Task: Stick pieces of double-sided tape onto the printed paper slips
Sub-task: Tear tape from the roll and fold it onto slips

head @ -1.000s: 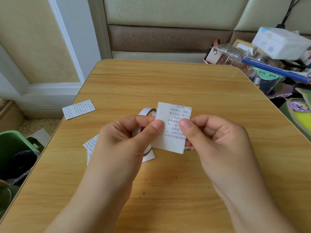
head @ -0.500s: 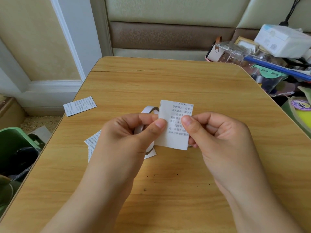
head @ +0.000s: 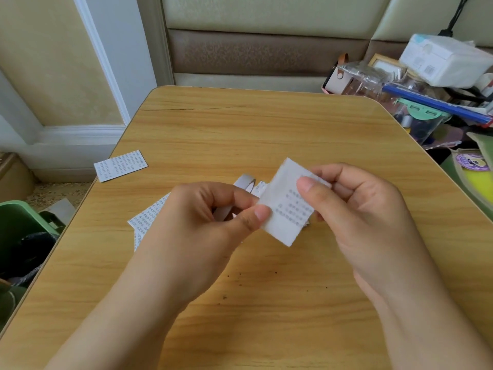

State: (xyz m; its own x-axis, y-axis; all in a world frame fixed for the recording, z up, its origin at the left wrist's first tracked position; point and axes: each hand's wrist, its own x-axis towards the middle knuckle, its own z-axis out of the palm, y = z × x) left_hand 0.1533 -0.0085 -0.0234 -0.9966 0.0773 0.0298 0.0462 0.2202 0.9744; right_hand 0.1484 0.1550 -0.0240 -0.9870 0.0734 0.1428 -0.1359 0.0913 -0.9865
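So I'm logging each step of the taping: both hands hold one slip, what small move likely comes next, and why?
Probably the left hand peels the backing along the slip: its thumb pinches the pale left edge while the right hand pinches the top, steadying it above the table.

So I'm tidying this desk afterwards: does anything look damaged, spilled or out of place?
Yes. A thin crack runs in from the table's far left edge, dark crumbs are scattered near the front, and one printed slip overhangs the left edge, so it could slide off.
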